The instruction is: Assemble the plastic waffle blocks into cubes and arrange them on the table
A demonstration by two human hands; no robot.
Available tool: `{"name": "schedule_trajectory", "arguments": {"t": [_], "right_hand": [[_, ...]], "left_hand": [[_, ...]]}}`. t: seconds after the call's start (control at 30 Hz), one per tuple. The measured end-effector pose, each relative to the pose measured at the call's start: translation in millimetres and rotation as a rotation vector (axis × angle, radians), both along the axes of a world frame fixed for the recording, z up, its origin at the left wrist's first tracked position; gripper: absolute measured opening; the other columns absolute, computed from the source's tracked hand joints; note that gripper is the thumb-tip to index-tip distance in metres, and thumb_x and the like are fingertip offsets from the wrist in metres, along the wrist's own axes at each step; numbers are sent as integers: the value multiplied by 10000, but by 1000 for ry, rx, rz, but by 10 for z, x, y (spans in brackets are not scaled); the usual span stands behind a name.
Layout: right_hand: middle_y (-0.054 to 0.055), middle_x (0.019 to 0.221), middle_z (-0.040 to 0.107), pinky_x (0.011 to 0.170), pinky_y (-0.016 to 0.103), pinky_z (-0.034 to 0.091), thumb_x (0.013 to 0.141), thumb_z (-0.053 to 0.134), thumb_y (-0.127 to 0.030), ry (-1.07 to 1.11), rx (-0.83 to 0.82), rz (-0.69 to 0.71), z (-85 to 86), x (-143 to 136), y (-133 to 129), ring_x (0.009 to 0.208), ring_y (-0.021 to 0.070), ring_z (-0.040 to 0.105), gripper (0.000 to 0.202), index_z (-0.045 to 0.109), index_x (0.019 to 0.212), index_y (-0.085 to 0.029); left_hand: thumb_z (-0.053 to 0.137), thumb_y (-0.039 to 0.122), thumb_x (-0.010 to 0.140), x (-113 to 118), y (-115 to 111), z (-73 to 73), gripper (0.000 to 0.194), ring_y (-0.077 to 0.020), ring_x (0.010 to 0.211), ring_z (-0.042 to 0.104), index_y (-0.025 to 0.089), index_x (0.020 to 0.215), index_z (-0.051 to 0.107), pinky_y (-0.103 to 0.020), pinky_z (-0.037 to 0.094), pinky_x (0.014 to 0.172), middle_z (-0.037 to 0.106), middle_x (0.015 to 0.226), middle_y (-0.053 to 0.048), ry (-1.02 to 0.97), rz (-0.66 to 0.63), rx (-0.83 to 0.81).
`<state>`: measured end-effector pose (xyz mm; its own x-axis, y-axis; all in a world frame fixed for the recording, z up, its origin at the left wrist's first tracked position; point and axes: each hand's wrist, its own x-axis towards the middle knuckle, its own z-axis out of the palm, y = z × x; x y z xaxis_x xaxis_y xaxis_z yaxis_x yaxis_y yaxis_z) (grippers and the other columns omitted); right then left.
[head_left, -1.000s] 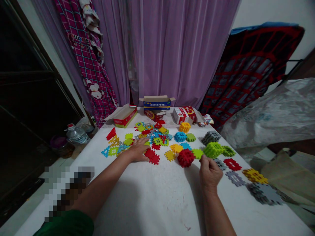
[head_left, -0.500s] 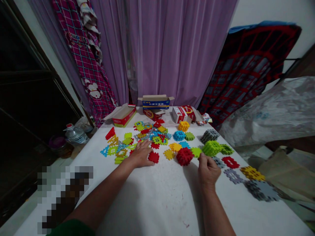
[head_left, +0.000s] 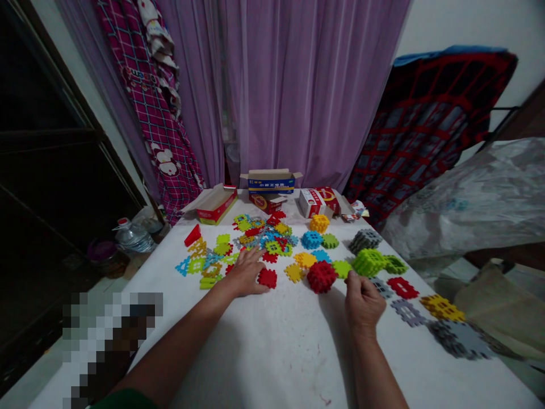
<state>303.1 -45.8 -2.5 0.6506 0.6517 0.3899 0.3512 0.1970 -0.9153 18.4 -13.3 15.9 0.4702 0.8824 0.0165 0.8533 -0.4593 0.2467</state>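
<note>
My left hand lies with its fingers spread on the table, next to a red square piece and at the front of a loose pile of mixed plastic pieces. My right hand is closed, its fingers curled in, beside a flat lime piece; whatever its fingers may hold is hidden. Between the hands stands a red stack, with yellow pieces left of it. A lime stack is just behind my right hand.
Open boxes, one red and one blue, stand at the back with a white-and-red box. Grey stacks and a yellow stack lie at the right edge. A water bottle is left of the table.
The whole view has shifted slightly, so the table things appear a little lower. Both hands keep nearly the same place and pose.
</note>
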Motion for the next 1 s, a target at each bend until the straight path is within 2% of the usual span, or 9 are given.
{"name": "schedule_trajectory", "arguments": {"t": [0.17, 0.3, 0.6, 0.73, 0.87, 1.0], "right_hand": [[2, 522, 574, 593, 275, 420, 739, 603, -610, -8, 4, -7, -4, 8, 2, 561, 156, 529, 470, 573, 531, -189], [1, 529, 581, 591, 268, 416, 747, 609, -601, -16, 0, -1, -35, 20, 11, 563, 153, 530, 462, 582, 544, -187], [5, 534, 586, 596, 269, 415, 749, 600, -640, -24, 4, -10, -38, 26, 10, 567, 154, 533, 498, 592, 554, -182], [3, 534, 584, 603, 270, 417, 753, 598, -651, -26, 7, -21, -26, 23, 5, 567, 152, 531, 509, 589, 552, -184], [2, 517, 569, 584, 264, 408, 746, 594, -664, -31, 4, -21, -19, 17, 5, 548, 147, 517, 526, 579, 532, -184], [-12, 491, 528, 546, 249, 392, 746, 584, -685, -34, -21, -14, -14, 18, -9, 518, 133, 484, 546, 562, 525, -187]], "left_hand": [[765, 480, 680, 0, -56, -64, 440, -337, 1468, 155, 205, 1011, 674, -585, 131, 1154, 325, 1549, -135, -51, 28, 75], [781, 480, 664, 2, -96, -76, 470, -347, 1468, 149, 204, 1025, 661, -600, 127, 1151, 283, 1567, -143, -65, 69, 69], [762, 483, 693, 26, -68, -62, 410, -342, 1467, 157, 190, 963, 664, -588, 131, 1155, 352, 1531, -144, -53, 58, 60], [761, 501, 691, -9, -47, -39, 439, -336, 1462, 172, 198, 996, 672, -571, 126, 1160, 366, 1523, -138, -50, 47, 105], [754, 516, 689, -2, 163, 115, 481, -339, 1458, 174, 214, 1053, 671, -562, 125, 1162, 356, 1535, -113, -82, 89, 170], [718, 560, 709, 177, 678, 280, 497, -339, 1452, 192, 200, 1049, 681, -543, 133, 1165, 387, 1514, -123, -60, 130, 223]]}}
